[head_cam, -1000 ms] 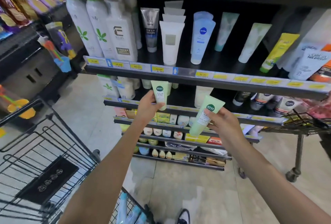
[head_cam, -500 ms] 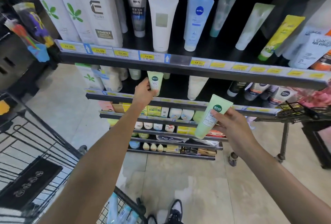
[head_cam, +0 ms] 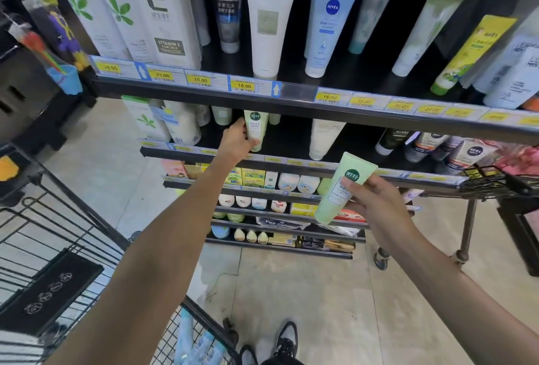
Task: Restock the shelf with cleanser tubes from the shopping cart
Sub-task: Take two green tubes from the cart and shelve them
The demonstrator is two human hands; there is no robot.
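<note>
Under the top shelf (head_cam: 291, 103), on the next shelf down, the left hand (head_cam: 237, 142) holds a green tube (head_cam: 256, 128) with its fingers wrapped round it. The tube stands cap down, just in front of other pale tubes like it. To do this well, I think the hand should set the tube flat on its cap, push it back into the row with the label facing out, and only then let go, so it does not tip. The right hand (head_cam: 376, 204) grips a second green tube (head_cam: 342, 189) lower down, out in front of the shelves, tilted. Both tubes are light green with a round dark green badge near the top. The shopping cart (head_cam: 96, 218) is down to the left.
</note>
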